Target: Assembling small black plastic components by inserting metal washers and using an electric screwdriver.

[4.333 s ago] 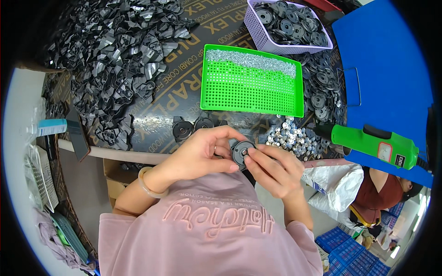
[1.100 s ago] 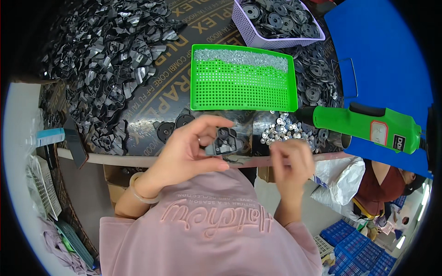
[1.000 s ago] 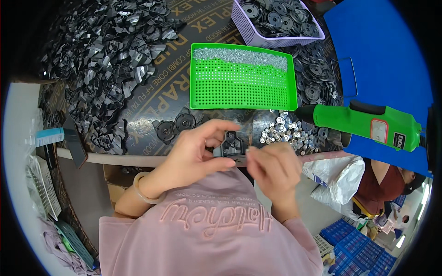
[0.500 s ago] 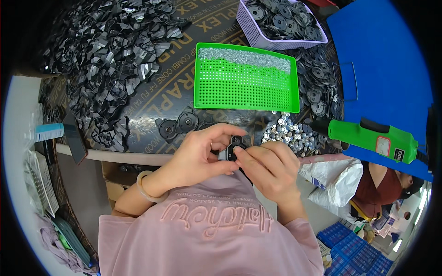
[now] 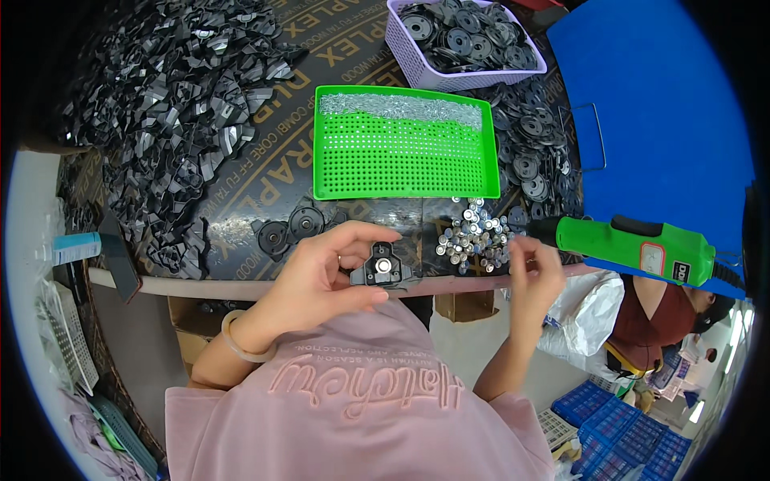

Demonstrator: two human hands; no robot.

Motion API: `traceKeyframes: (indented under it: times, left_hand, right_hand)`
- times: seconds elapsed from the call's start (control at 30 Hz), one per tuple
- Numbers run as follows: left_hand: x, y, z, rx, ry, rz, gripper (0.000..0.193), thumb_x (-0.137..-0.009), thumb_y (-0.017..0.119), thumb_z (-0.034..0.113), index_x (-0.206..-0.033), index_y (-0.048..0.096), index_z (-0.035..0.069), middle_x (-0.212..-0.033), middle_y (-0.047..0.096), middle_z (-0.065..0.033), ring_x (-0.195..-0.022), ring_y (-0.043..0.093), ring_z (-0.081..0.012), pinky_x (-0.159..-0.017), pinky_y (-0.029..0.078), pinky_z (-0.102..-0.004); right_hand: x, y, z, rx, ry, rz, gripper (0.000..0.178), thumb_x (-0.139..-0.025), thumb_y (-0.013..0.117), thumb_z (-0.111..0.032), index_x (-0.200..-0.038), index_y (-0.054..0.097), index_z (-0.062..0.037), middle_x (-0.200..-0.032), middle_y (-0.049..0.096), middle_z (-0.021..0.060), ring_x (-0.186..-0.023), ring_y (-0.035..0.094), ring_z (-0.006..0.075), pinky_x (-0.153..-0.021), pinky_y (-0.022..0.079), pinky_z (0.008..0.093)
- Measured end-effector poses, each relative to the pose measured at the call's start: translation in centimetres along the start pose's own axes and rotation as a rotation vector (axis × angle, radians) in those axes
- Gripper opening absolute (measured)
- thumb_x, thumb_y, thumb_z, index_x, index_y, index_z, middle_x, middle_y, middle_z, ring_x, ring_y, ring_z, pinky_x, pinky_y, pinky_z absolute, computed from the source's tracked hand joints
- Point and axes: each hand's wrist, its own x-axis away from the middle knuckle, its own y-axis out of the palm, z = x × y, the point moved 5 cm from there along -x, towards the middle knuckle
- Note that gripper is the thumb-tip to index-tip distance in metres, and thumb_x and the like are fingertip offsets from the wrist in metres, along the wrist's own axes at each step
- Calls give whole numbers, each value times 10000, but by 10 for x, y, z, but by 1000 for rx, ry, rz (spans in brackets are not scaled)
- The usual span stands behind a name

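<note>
My left hand [image 5: 325, 268] grips a black plastic part [image 5: 371, 272] by its edges, between the thumb below and the fingers above. A round silver metal piece [image 5: 383, 265] sits in the middle of that part. At the right edge of a pile of small silver metal pieces [image 5: 473, 236], my right hand [image 5: 536, 272] has its fingers bent together in a pinch. Whatever lies between those fingertips, if anything, is too small to make out. Two round black discs [image 5: 305, 222] lie on the table beyond my left hand.
A green perforated tray [image 5: 401, 172] holds many thin silver pieces along its far side. Behind it stands a lilac basket [image 5: 409, 60] of black discs, with more discs [image 5: 529, 148] heaped nearby. Black plastic parts [image 5: 184, 120] cover the left. A green power screwdriver [image 5: 634, 244] lies at right.
My right hand has left the black part and moved right to the silver pile. The part in my left hand now shows its face with the silver piece.
</note>
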Motion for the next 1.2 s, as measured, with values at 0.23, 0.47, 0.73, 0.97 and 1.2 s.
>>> traceKeyframes:
  times: [0.23,0.47,0.73,0.97,1.2]
  left_hand:
    - [0,1,-1,-86,53,3,634,-783,748,-104,-1363,517,4,-866,490,44,-779,425,-21,-620,413,-163]
    - [-1,-1,-5,-163,165,4,655,-788,756,-85,-1381,509,40,-797,427,45,-705,378,-20,-569,377,-159]
    - [-7,-1,-9,-189,129,43,618,-798,742,-80,-1353,498,38,-802,469,31,-731,412,-16,-574,395,-161]
    - [-6,8,-3,-110,6,-32,614,-855,669,-109,-1410,429,-3,-1128,604,-70,-985,623,-93,-770,593,-238]
    - [1,6,-2,119,-16,-47,559,-892,614,-112,-1412,432,-16,-1349,553,-165,-1034,694,-216,-820,621,-300]
  right_hand:
    - [-36,25,58,227,-190,-96,371,-777,813,-150,-1106,698,-22,-931,677,155,-858,632,347,-821,481,402]
    - [-38,15,60,134,-66,-54,263,-828,739,-74,-1071,682,9,-969,686,166,-891,648,340,-816,503,411]
    - [6,-1,10,-867,292,-323,93,-914,688,-42,-1005,686,-24,-949,664,15,-822,597,66,-707,471,207]
    - [19,39,-54,-1173,392,-616,129,-1026,538,-117,-1097,567,-12,-782,594,54,-499,571,102,-377,379,213]
    - [22,58,-62,-1795,642,-882,250,-1012,563,-118,-1235,554,-4,-963,573,41,-563,498,85,-419,368,216]
